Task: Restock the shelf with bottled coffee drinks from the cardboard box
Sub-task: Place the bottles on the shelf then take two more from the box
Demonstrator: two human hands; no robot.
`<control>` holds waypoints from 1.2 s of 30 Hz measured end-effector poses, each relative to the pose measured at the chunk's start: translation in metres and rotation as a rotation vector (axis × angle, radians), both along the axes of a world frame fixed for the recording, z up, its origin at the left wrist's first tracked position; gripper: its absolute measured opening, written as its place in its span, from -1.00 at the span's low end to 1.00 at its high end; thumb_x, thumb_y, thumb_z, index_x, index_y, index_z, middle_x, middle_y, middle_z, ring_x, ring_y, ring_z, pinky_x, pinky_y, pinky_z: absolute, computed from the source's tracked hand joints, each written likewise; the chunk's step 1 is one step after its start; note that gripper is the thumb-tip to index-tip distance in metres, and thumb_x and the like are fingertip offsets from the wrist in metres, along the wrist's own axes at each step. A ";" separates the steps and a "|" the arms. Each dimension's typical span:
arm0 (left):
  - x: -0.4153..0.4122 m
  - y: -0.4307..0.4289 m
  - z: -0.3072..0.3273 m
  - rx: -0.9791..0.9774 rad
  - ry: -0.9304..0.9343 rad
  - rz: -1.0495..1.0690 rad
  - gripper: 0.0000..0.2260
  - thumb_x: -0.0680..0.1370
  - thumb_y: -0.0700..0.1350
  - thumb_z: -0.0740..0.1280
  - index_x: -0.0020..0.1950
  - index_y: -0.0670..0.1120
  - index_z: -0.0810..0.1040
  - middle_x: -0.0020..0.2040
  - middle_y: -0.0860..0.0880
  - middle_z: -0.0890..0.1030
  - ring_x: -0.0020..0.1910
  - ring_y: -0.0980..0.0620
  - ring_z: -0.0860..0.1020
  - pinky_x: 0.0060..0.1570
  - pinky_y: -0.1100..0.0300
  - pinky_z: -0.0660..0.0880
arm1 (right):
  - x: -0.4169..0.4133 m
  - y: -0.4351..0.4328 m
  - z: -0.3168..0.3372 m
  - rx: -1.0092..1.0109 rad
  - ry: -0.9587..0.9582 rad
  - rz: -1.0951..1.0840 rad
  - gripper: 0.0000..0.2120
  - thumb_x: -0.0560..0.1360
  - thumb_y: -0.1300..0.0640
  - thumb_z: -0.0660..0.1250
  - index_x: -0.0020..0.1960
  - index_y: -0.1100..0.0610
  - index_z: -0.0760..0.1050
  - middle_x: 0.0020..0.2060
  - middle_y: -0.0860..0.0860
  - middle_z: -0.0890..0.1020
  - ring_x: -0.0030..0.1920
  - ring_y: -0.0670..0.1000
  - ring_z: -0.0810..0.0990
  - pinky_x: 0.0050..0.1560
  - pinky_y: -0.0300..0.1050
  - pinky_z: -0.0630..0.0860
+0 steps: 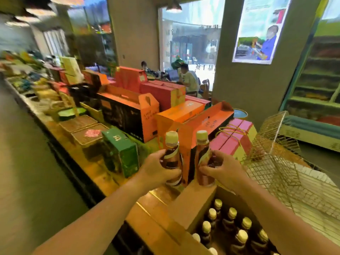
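Note:
My left hand (pixel 156 169) grips a brown coffee bottle (pixel 172 153) with a pale yellow cap, held upright in the air. My right hand (pixel 223 169) grips a second, matching coffee bottle (pixel 203 157), also upright, a little to the right of the first. Both bottles are raised above the far edge of an open cardboard box (pixel 171 218) at the bottom of the view. Inside the box stand several more capped bottles (pixel 231 227). My forearms hide parts of the box.
A long display counter (pixel 103 173) runs from the left to the middle, packed with orange, red, pink and green gift boxes (pixel 121 153). An empty wire basket (pixel 272 150) stands to the right. A person sits at a far table (pixel 189 78). Green shelving (pixel 316 80) lines the right wall.

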State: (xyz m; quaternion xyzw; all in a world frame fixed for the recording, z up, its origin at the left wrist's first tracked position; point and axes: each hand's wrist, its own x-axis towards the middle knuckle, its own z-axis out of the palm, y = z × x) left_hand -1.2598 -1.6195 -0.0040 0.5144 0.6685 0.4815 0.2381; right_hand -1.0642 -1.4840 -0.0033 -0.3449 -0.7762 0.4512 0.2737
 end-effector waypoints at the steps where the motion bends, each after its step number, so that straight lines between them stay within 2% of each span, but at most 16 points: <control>1: -0.017 -0.015 0.009 0.018 0.007 0.051 -0.67 0.43 -0.20 0.55 0.15 0.00 0.59 -0.01 0.08 0.70 -0.01 0.19 0.66 -0.06 0.35 0.57 | -0.023 -0.008 0.007 0.000 0.017 0.040 -0.69 0.42 0.18 0.56 0.02 -0.14 0.58 -0.05 -0.12 0.69 -0.02 -0.12 0.65 -0.19 -0.38 0.51; 3: -0.054 -0.046 0.023 0.044 0.022 0.176 -0.64 0.40 -0.13 0.58 0.13 0.07 0.58 -0.01 0.13 0.69 -0.02 0.20 0.65 -0.03 0.32 0.56 | -0.072 -0.025 0.020 0.014 0.041 0.104 -0.68 0.43 0.17 0.56 0.09 -0.12 0.58 -0.03 -0.11 0.69 -0.03 -0.10 0.67 -0.17 -0.29 0.58; 6: -0.121 -0.099 0.039 0.070 0.044 0.364 -0.59 0.34 -0.05 0.60 0.12 0.09 0.57 -0.02 0.12 0.68 -0.04 0.18 0.65 0.02 0.18 0.59 | -0.153 -0.057 0.036 0.075 0.096 0.162 -0.69 0.40 0.19 0.58 0.05 -0.07 0.59 -0.08 -0.09 0.70 -0.08 -0.09 0.69 -0.20 -0.26 0.58; 7: -0.143 -0.118 0.045 0.085 0.047 0.411 -0.60 0.34 -0.06 0.60 0.11 0.08 0.58 -0.03 0.11 0.69 -0.07 0.20 0.66 -0.01 0.19 0.59 | -0.182 -0.069 0.040 0.097 0.107 0.186 -0.68 0.38 0.18 0.59 0.05 -0.07 0.59 -0.07 -0.09 0.70 -0.06 -0.08 0.68 -0.15 -0.22 0.58; 10: -0.207 -0.182 0.064 0.116 0.069 0.525 -0.68 0.39 -0.13 0.57 0.05 0.10 0.57 -0.07 0.12 0.68 -0.12 0.30 0.63 -0.12 0.39 0.53 | -0.269 -0.112 0.053 0.120 0.121 0.271 -0.62 0.37 0.08 0.60 0.14 -0.08 0.58 -0.02 -0.12 0.68 0.02 -0.10 0.65 -0.01 -0.08 0.62; 13: -0.273 -0.245 0.076 0.151 0.129 0.679 -0.70 0.38 -0.10 0.57 0.00 0.16 0.57 -0.07 0.15 0.68 -0.09 0.23 0.65 -0.07 0.31 0.57 | -0.358 -0.162 0.065 0.111 0.139 0.347 -0.59 0.37 0.03 0.60 0.16 -0.08 0.56 -0.01 -0.12 0.67 0.03 -0.08 0.65 0.02 -0.03 0.64; 16: -0.333 -0.311 0.087 0.138 0.191 0.840 -0.76 0.38 -0.08 0.56 -0.07 0.15 0.57 -0.14 0.16 0.67 -0.16 0.24 0.63 -0.21 0.38 0.48 | -0.447 -0.217 0.074 0.108 0.185 0.404 -0.58 0.32 -0.03 0.61 0.13 -0.10 0.57 -0.02 -0.11 0.68 0.02 -0.05 0.66 0.05 0.02 0.64; 19: -0.386 -0.373 0.095 0.137 0.225 0.981 -0.78 0.38 -0.07 0.56 -0.14 0.15 0.56 -0.21 0.15 0.66 -0.23 0.22 0.62 -0.25 0.31 0.54 | -0.529 -0.278 0.084 0.095 0.223 0.476 -0.55 0.34 -0.01 0.61 0.18 -0.04 0.57 0.02 -0.10 0.67 0.05 -0.04 0.65 0.00 -0.08 0.61; 21: -0.419 -0.413 0.099 0.126 0.243 1.077 -0.76 0.39 -0.07 0.56 -0.19 0.18 0.52 -0.25 0.20 0.62 -0.25 0.30 0.58 -0.30 0.45 0.47 | -0.578 -0.317 0.090 0.081 0.257 0.532 -0.58 0.36 0.02 0.60 0.17 0.01 0.59 -0.02 -0.11 0.65 -0.01 -0.09 0.64 -0.10 -0.18 0.58; 23: -0.450 -0.452 0.103 0.130 0.244 1.169 -0.76 0.37 -0.01 0.56 -0.14 0.19 0.51 -0.17 0.20 0.63 -0.15 0.23 0.61 -0.18 0.36 0.51 | -0.627 -0.357 0.095 0.079 0.267 0.603 -0.58 0.39 0.03 0.58 0.20 0.02 0.56 -0.04 -0.14 0.62 -0.06 -0.13 0.60 -0.20 -0.29 0.48; 25: -0.478 -0.489 0.105 0.113 0.237 1.240 -0.71 0.39 0.01 0.56 0.01 0.17 0.53 -0.04 0.15 0.64 -0.04 0.11 0.62 -0.04 0.21 0.51 | -0.677 -0.395 0.098 0.084 0.268 0.676 -0.52 0.39 0.01 0.58 0.26 0.04 0.53 0.02 -0.10 0.62 0.01 -0.06 0.60 -0.12 -0.22 0.50; 27: -0.505 -0.525 0.106 0.091 0.228 1.320 -0.63 0.42 -0.02 0.55 0.18 0.07 0.55 0.06 0.08 0.65 0.04 0.08 0.60 0.04 0.18 0.49 | -0.726 -0.433 0.100 0.081 0.268 0.752 -0.50 0.39 0.00 0.58 0.26 0.05 0.53 0.03 -0.08 0.61 0.04 -0.02 0.59 -0.06 -0.16 0.50; 29: -0.528 -0.560 0.107 0.071 0.261 1.414 -0.63 0.43 0.01 0.54 0.19 0.07 0.55 0.08 0.08 0.65 0.08 0.06 0.60 0.12 0.11 0.52 | -0.771 -0.472 0.103 0.075 0.274 0.836 -0.52 0.40 0.01 0.58 0.26 0.03 0.52 0.02 -0.07 0.59 -0.01 -0.05 0.55 -0.10 -0.20 0.44; 32: -0.555 -0.614 0.110 0.059 0.278 1.570 -0.68 0.43 0.04 0.55 0.11 0.12 0.53 0.01 0.14 0.63 0.04 0.10 0.60 0.11 0.10 0.55 | -0.833 -0.534 0.106 0.052 0.279 1.003 -0.55 0.41 0.05 0.57 0.25 0.04 0.55 0.05 -0.04 0.64 -0.03 -0.05 0.59 -0.16 -0.22 0.48; 35: -0.572 -0.668 0.115 0.058 0.275 1.717 -0.67 0.42 0.05 0.55 0.11 0.12 0.53 -0.04 0.19 0.62 -0.01 0.17 0.60 0.00 0.21 0.52 | -0.882 -0.602 0.111 0.063 0.265 1.133 -0.53 0.38 0.01 0.58 0.24 0.01 0.54 0.04 -0.05 0.66 0.06 0.02 0.63 0.06 0.02 0.62; 36: -0.577 -0.689 0.116 0.060 0.279 1.778 -0.67 0.42 0.04 0.55 0.11 0.12 0.53 -0.04 0.19 0.61 -0.02 0.17 0.59 -0.02 0.22 0.51 | -0.897 -0.629 0.113 0.061 0.262 1.191 -0.55 0.38 0.01 0.58 0.22 -0.01 0.55 0.01 -0.08 0.66 0.04 0.00 0.64 0.07 0.02 0.62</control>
